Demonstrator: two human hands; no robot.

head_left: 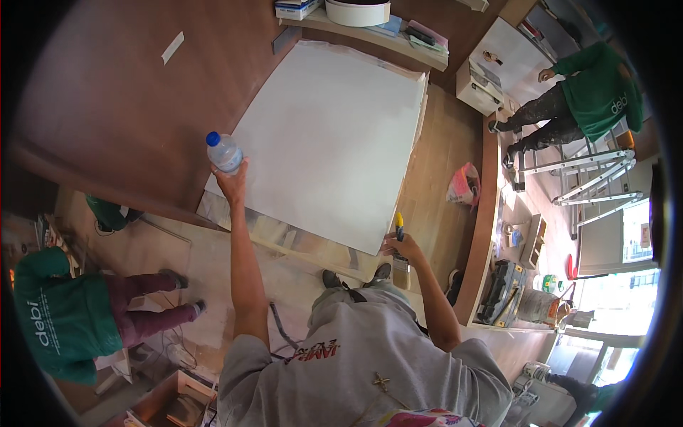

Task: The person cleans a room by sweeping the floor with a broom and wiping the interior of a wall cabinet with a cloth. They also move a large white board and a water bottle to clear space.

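My left hand (231, 183) is closed round a clear plastic bottle (225, 155) with a blue cap, held upright beside the left edge of a large white panel (327, 135). The cap is on. At the panel's near right corner, my right hand (400, 246) grips a paintbrush (400, 229). The brush's yellow and black handle points up from my fingers, and its wide bristle end hangs below the hand. Some of its middle is hidden by my fingers. Pale sheeting (299, 242) shows along the panel's near edge.
A shelf (398, 39) with boxes and small items runs behind the panel. To the right lie a pink and white bag (464, 185) and a toolbox (501, 293) on a ledge. People in green tops work at left and right, one by a stepladder (594, 174).
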